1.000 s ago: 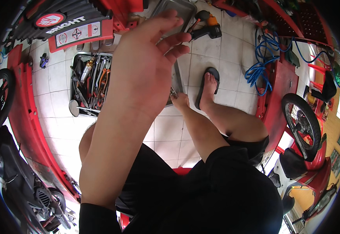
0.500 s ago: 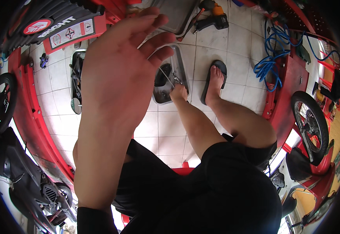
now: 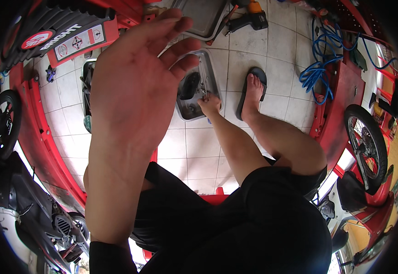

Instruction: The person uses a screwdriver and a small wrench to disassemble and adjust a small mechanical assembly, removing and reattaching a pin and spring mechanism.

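Note:
My left hand (image 3: 132, 91) is raised close to the camera, palm showing, with its slightly curled fingers apart and nothing in them. It covers part of the floor behind it. Further down, my right hand (image 3: 211, 105) reaches into a grey metal tray (image 3: 218, 82) on the floor. Its fingers are closed on a slim metal tool (image 3: 205, 95), whose exact kind is unclear. A bit of blue peeks out beneath that hand. Inside the tray lie a black rounded part (image 3: 190, 86) and a long thin metal rod or tool (image 3: 202, 73).
Beyond the tray lie a black and yellow power tool (image 3: 250, 20) and a larger metal tray (image 3: 202, 18). My sandalled foot (image 3: 253, 91) stands right of the tray. A coiled blue hose (image 3: 318, 75), red lift frames and a motorcycle wheel (image 3: 366, 146) flank the tiles.
My right hand has shifted slightly right, and the thin rod that slanted from it toward the black part no longer shows there. My left hand has barely moved, a little leftward.

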{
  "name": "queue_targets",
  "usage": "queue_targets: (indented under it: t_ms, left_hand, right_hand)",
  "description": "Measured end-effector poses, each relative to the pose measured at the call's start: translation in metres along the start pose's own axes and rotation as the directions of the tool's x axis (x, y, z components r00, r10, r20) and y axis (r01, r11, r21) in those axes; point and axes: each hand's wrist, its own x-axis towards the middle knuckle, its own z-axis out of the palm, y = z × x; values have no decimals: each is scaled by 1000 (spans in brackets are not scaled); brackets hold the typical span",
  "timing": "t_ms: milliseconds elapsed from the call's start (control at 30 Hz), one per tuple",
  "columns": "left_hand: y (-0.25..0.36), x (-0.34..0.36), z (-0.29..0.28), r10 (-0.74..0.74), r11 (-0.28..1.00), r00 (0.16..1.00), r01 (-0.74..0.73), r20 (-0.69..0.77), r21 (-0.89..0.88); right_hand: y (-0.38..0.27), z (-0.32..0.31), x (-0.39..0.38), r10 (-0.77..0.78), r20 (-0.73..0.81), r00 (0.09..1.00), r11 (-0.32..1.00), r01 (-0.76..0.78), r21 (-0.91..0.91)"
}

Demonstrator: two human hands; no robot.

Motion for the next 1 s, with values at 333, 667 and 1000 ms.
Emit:
queue_targets:
  t_ms: [333, 667, 1000]
  left_hand:
    - [-5, -11, 2, 74, 996, 969, -61, 237, -60]
    - [5, -6, 0, -27, 999, 998, 29, 58, -32]
    - [0, -17, 5, 78, 996, 979, -66, 187, -67]
  right_hand:
    - [-2, 21, -9, 74, 65, 995, 988, -64, -143]
    - [-33, 17, -31, 223, 231, 947, 861, -80, -502]
    - [-30, -39, -16, 101, 346, 933, 618, 214, -757]
